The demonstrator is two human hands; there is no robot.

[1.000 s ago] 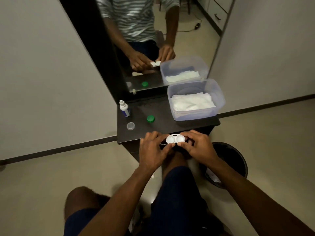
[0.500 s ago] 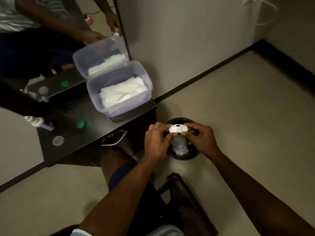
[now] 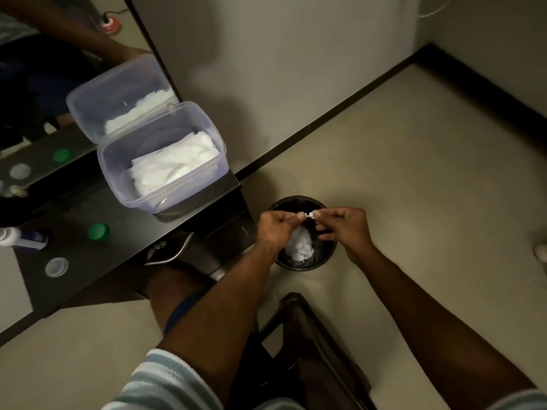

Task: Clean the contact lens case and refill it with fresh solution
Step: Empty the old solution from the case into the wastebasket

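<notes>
A home, likely a bedroom or dressing corner: a tall mirror (image 3: 74, 69) leans against a plain wall above a small dark bench (image 3: 165, 232) with a drawer handle (image 3: 174, 253). A tub (image 3: 165, 167) of tissues and a bottle (image 3: 20, 236) sit on the bench, and a small black bin (image 3: 302, 232) stands on the pale floor (image 3: 414, 173) beside it.

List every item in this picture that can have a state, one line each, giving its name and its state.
Lens case: uncapped, pinched edge-on between both hands above the bin.
Left hand: gripping the case.
Right hand: gripping the case.
Bin: open, white tissue inside.
Tub: lid off, holding white tissues.
Green cap: off, lying on the table.
Clear cap: off, lying on the table.
Bottle: lying on its side.
</notes>
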